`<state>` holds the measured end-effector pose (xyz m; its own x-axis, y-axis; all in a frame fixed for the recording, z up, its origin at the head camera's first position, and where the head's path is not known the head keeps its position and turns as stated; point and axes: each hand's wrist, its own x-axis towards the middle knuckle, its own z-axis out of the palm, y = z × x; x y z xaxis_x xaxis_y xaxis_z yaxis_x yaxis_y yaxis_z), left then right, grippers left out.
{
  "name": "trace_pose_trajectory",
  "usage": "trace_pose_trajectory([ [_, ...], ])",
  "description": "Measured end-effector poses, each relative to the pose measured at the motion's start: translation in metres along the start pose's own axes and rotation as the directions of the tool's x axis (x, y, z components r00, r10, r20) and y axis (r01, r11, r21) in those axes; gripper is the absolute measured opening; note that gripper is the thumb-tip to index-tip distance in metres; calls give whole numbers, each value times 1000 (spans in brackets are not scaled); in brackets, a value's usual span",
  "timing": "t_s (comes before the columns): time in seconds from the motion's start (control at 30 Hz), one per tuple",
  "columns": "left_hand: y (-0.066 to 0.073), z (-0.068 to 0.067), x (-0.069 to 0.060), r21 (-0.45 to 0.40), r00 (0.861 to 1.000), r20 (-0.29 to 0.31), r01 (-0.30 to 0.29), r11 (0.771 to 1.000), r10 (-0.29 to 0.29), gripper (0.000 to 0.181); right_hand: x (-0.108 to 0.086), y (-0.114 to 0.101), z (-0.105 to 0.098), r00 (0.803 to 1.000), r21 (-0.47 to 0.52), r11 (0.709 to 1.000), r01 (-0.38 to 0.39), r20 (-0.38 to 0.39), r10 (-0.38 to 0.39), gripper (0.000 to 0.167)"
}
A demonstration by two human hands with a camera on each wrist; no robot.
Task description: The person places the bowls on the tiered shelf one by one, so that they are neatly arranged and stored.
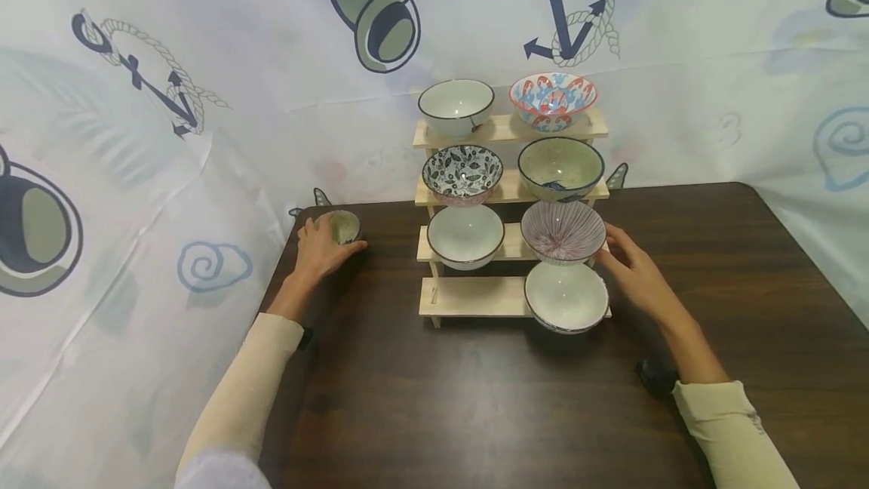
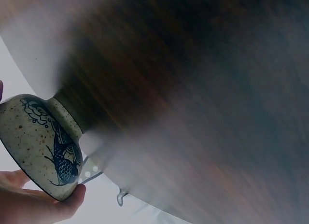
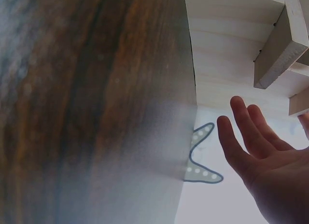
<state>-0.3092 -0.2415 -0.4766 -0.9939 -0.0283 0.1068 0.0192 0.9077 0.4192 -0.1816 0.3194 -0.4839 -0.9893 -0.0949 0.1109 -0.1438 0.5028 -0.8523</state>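
Note:
At the table's far left corner, my left hand [image 1: 320,249] grips a small speckled greenish bowl [image 1: 346,226]. The left wrist view shows dark blue drawing on the outside of this bowl [image 2: 46,142], with a thumb at its rim; whether its foot touches the table I cannot tell. On the other side, my right hand [image 1: 638,278] is by the right end of a wooden tiered rack [image 1: 475,297], beside a purple-striped bowl [image 1: 563,231]. In the right wrist view its fingers [image 3: 251,137] are spread and relaxed, holding nothing, close to the rack's wooden parts [image 3: 280,55].
Further bowls stand on the rack: a white one [image 1: 566,297] on the lowest tier, a white one [image 1: 465,235], a leaf-patterned one [image 1: 463,172], a green one [image 1: 561,166], a white one [image 1: 456,104] and a red-and-blue one [image 1: 553,100]. Patterned cloth [image 1: 271,59] hangs behind the dark table [image 1: 462,398].

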Motion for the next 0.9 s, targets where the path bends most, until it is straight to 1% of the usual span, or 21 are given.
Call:
trace_pose_trajectory([
  [0.13, -2, 2, 0, -21, 1000, -17, 4, 1000, -5, 100, 1, 1, 2, 1000, 11, 1000, -10, 7, 10, 63],
  [0.3, -2, 3, -3, -40, 999, -32, -4, 999, 3, 97, 1, 3, 2, 1000, 11, 1000, -7, 9, 7, 64],
  [0.37, -1, 2, -5, -40, 999, -34, -12, 999, 11, 97, 1, 4, 1, 1000, 10, 1000, -7, 8, 7, 64],
  [0.47, 0, -1, -10, -54, 998, -54, -24, 998, 21, 96, 2, 5, 1, 1000, 17, 1000, 0, 2, 0, 63],
  [0.57, 2, -9, -15, -71, 996, -78, -43, 997, 37, 95, 2, 5, 2, 1000, 15, 1000, 5, -4, -5, 63],
  [0.67, 6, -19, -20, -87, 994, -92, -66, 994, 58, 95, 1, 4, 2, 1000, 12, 1000, 2, -3, -2, 63],
  [0.9, 16, -43, -33, -77, 983, -132, -135, 988, 124, 96, 1, 2, 2, 1000, 27, 1000, 16, -10, -16, 62],
])
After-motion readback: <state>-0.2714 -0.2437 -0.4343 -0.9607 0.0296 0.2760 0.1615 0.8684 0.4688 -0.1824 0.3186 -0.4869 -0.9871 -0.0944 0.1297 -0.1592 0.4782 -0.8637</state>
